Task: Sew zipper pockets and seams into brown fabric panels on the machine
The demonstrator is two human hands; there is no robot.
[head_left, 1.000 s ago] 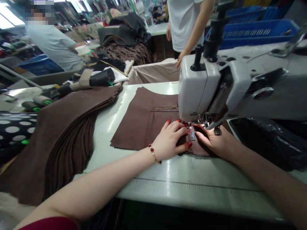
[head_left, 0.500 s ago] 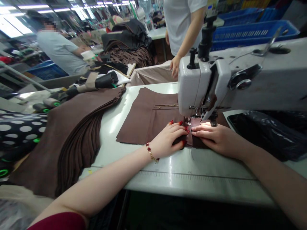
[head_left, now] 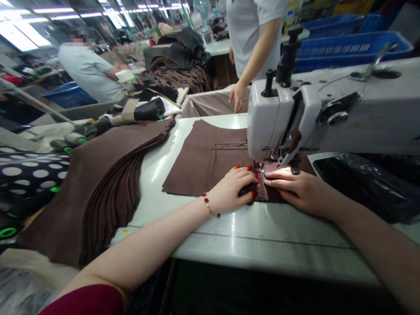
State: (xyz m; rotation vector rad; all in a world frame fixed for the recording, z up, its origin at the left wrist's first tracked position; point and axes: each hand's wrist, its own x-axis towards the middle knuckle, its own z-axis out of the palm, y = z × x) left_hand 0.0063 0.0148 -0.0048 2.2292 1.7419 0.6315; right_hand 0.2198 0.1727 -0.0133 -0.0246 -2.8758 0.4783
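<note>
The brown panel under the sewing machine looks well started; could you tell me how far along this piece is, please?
Done: a zip already lies set into the brown panel. In hand: the left hand and right hand press a folded edge of the panel at the needle of the sewing machine. Left: a fanned stack of brown panels lies beside the machine table.

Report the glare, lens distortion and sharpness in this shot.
Head view: ceiling lights blow out at upper left; glare streaks the white sewing table; wide-angle distortion bends the table's edges; the left hand and right hand look fairly sharp.
</note>
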